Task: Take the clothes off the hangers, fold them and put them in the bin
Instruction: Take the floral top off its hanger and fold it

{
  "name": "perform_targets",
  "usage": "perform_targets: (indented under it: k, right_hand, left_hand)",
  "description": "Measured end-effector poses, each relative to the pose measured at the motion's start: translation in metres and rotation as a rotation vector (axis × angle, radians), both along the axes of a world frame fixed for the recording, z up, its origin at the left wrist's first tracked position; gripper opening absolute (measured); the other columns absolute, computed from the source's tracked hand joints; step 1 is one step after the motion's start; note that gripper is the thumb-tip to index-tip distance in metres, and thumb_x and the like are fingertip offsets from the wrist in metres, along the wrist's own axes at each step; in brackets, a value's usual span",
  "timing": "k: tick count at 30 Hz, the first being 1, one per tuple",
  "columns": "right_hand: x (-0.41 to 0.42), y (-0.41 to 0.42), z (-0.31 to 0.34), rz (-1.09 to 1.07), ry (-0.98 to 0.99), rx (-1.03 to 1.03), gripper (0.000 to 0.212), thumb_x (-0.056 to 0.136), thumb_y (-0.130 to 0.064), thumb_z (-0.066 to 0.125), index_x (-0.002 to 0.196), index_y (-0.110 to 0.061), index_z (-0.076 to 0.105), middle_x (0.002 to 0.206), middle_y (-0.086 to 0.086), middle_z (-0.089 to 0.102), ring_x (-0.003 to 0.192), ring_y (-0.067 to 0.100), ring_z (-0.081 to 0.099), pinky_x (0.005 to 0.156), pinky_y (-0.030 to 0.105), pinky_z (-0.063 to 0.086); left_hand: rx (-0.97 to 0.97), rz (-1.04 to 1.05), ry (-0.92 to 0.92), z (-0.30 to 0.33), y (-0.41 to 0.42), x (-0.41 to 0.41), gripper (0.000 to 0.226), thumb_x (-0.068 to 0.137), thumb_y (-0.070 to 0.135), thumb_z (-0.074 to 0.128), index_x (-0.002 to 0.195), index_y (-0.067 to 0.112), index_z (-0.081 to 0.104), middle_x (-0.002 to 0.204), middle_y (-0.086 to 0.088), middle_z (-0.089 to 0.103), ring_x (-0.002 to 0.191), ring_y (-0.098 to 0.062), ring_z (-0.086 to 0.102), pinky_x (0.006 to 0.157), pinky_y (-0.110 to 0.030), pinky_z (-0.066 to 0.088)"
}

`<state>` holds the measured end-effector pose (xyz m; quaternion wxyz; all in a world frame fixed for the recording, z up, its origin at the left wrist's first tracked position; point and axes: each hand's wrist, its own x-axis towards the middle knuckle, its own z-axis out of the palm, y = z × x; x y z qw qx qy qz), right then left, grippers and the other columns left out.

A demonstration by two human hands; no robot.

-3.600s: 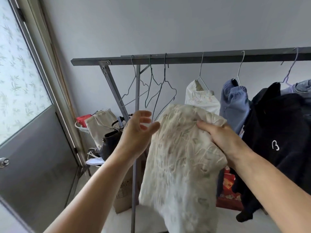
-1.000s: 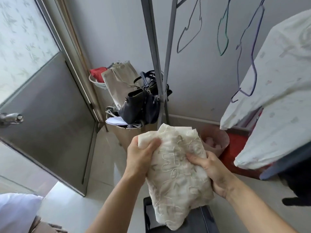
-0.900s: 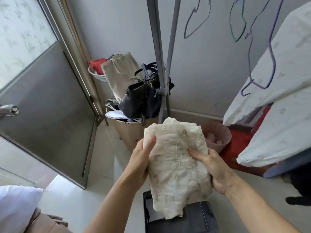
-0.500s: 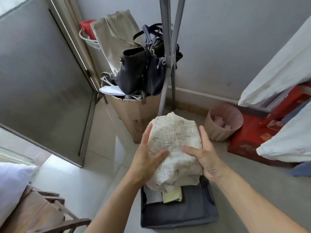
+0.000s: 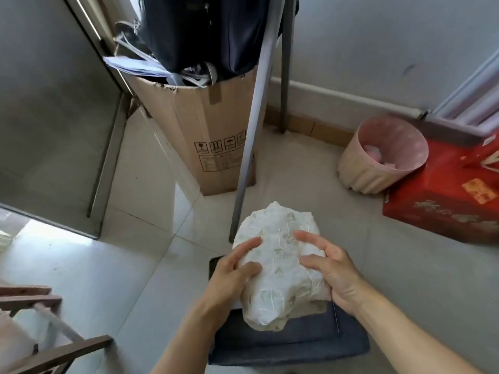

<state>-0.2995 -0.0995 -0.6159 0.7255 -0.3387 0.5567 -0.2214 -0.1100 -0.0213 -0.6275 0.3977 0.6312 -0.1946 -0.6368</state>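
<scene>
While both forearms reach forward and down from the lower edge of the head view, the left hand (image 5: 232, 273) and right hand (image 5: 331, 268) clasp a folded cream embroidered garment (image 5: 279, 265) between them. Left fingers (image 5: 247, 245) lie slightly spread and gently bent over the bundle's left flank, thumb pressed on its top. Right fingers (image 5: 310, 237) curve over the upper right side, thumb across the top, palm cupping the edge. The garment sits directly above the dark grey fabric bin (image 5: 291, 344) on the tiled floor (image 5: 113, 265); contact with the bin cannot be told, and the bin's inside is hidden. Behind: a tall brown cardboard box (image 5: 205, 128) with papers and a dark bag (image 5: 199, 31) at its top, grey metal rack legs (image 5: 251, 125), a pink ribbed wastebasket (image 5: 378, 157) holding pale scraps, a red printed box (image 5: 445, 201).
</scene>
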Motion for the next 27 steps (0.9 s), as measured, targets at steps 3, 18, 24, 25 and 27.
perform_targets:
  k: [3, 18, 24, 25, 27]
  right_hand:
    - [-0.006, 0.012, -0.061, 0.006, 0.034, 0.068, 0.049, 0.081, 0.012, 0.062, 0.111, -0.025, 0.073, 0.125, 0.013, 0.063, 0.096, 0.029, 0.072, 0.069, 0.037, 0.060]
    - [0.002, 0.050, -0.279, -0.003, 0.013, 0.256, 0.053, 0.083, 0.016, 0.053, 0.105, -0.026, 0.077, 0.121, 0.012, 0.067, 0.104, 0.030, 0.068, 0.076, 0.039, 0.058]
    - [0.022, 0.056, -0.340, 0.039, -0.003, 0.254, 0.054, 0.083, 0.017, 0.051, 0.108, -0.025, 0.075, 0.122, 0.009, 0.065, 0.102, 0.027, 0.068, 0.073, 0.035, 0.059]
    - [0.028, 0.055, -0.349, 0.057, -0.005, 0.235, 0.055, 0.083, 0.018, 0.051, 0.108, -0.026, 0.075, 0.123, 0.007, 0.065, 0.104, 0.025, 0.068, 0.076, 0.035, 0.059]
    - [0.043, 0.051, -0.368, 0.091, -0.011, 0.192, 0.058, 0.082, 0.019, 0.050, 0.107, -0.026, 0.076, 0.127, 0.004, 0.064, 0.113, 0.022, 0.063, 0.091, 0.038, 0.056]
  left_hand:
    - [0.066, 0.007, 0.014, -0.064, 0.012, -0.009, 0.050, 0.087, 0.000, 0.059, 0.116, 0.040, 0.069, 0.127, 0.005, 0.059, 0.112, -0.021, 0.063, 0.092, -0.040, 0.057]
    - [0.193, 0.081, -0.023, -0.262, 0.057, -0.008, 0.069, 0.082, -0.014, 0.053, 0.122, 0.041, 0.061, 0.121, 0.004, 0.063, 0.105, -0.017, 0.066, 0.074, -0.026, 0.058]
    - [0.199, 0.136, -0.182, -0.320, 0.065, -0.002, 0.068, 0.080, -0.012, 0.050, 0.121, 0.042, 0.059, 0.119, 0.006, 0.062, 0.104, -0.015, 0.065, 0.079, -0.028, 0.060]
    - [0.195, 0.172, -0.222, -0.328, 0.064, 0.000, 0.068, 0.080, -0.011, 0.049, 0.124, 0.041, 0.058, 0.120, 0.005, 0.062, 0.106, -0.015, 0.064, 0.082, -0.030, 0.060]
    - [0.194, 0.261, -0.288, -0.344, 0.062, 0.005, 0.070, 0.080, -0.012, 0.048, 0.131, 0.036, 0.055, 0.123, 0.004, 0.060, 0.110, -0.015, 0.062, 0.090, -0.032, 0.057]
